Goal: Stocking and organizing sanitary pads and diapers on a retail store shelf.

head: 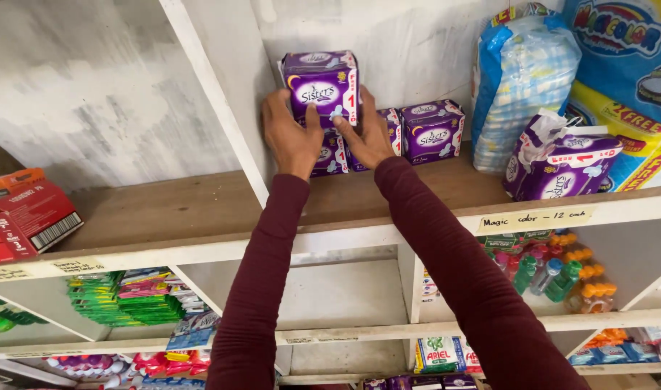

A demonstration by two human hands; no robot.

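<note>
Both maroon-sleeved arms reach up, left hand (pixel 290 137) and right hand (pixel 368 133) fingers clasping purple packet (pixel 322 85).

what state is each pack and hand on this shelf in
top purple pack: upright, stacked on lower packs, held from both sides
left hand: gripping its left side
right hand: gripping its right side
purple pack beside: standing on shelf
torn purple pack: opened, leaning
</note>
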